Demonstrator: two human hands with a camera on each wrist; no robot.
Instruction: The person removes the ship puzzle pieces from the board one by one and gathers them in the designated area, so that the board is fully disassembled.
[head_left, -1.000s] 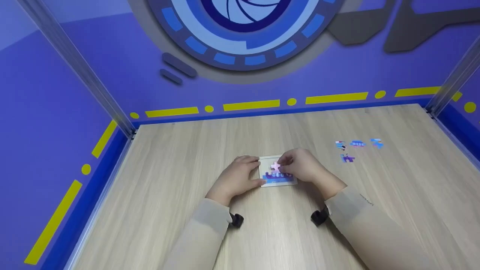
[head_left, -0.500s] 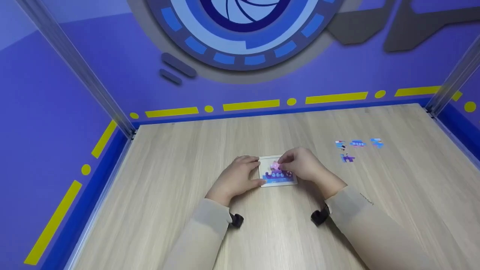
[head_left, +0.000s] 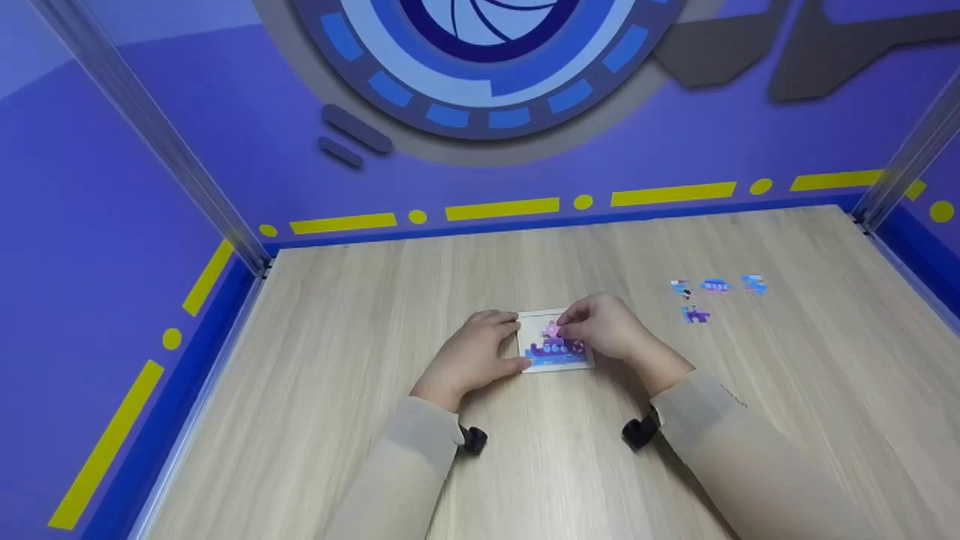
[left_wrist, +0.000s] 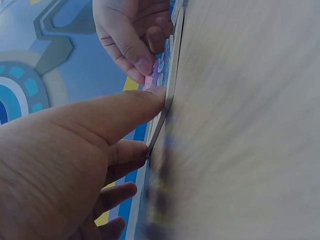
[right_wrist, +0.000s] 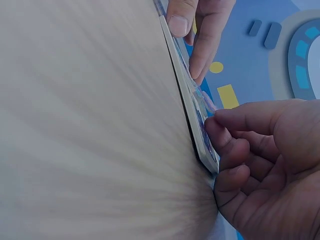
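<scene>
Small white puzzle tray (head_left: 556, 365) flat on the pale wood surface (head_left: 525, 465), right in the middle, same spot as before. Left hand (head_left: 472, 358) at the tray's left edge, thumb and fingertips pressed against the rim, fingers mostly straight, holding the tray steady, no change from a second ago. Same left hand (left_wrist: 75, 170) up close in its wrist view, thumb tip touching the thin tray edge (left_wrist: 172, 75). Right hand (head_left: 604, 328) over the top right part of the tray, fingers curled, pinching a little pink puzzle piece (head_left: 553, 328). A second ago, pink piece brighter and lifted a bit above the picture; now lower, down against the tray, sitting just above the blue and purple row already in place (head_left: 555, 350). Right hand moved only a tiny bit, slightly up and back in the head view. In the right wrist view, right hand (right_wrist: 260, 165) with thumb and bent fingers tight at the tray's edge (right_wrist: 197, 125), pink piece (right_wrist: 209, 104) peeking out at the fingertips; cannot tell if fully pushed in. Four loose pieces (head_left: 712, 296) well apart on the right side of the surface, three in a row and one (head_left: 695, 315) just in front, all still where they were. Beige sleeves (head_left: 735, 450) on both arms, a small black camera (head_left: 639, 433) at each wrist. Blue and purple wall (head_left: 225, 135) with yellow stripes (head_left: 502, 209) behind.
</scene>
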